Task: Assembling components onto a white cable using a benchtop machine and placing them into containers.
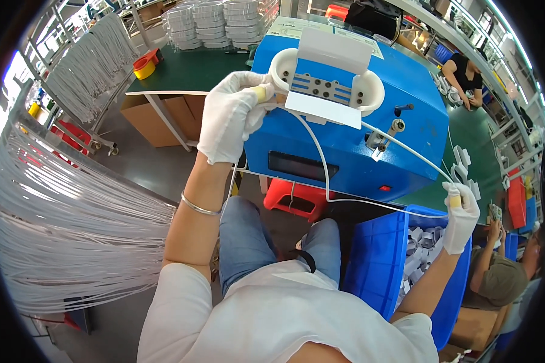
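Note:
My left hand (230, 118), in a white glove with a yellow finger cover, is closed on a white cable (317, 142) beside the left cup of a white winding head (322, 89). This head, with metal plates at its middle, sits on a blue machine (351, 151). Out to the right, my gloved right hand (462, 213) pinches the same kind of cable. One stretch runs taut from the winding head to that hand; another droops in a loop across the machine's front. The cable's ends are hidden in the gloves.
Below my right arm stands a blue bin (378, 254) holding many white pieces. Hanging white cables (72, 224) crowd the left side. A red stool (293, 199) is under the machine. Clear trays (218, 24) and yellow tape (143, 68) lie on the green table (181, 69). Two people work at right.

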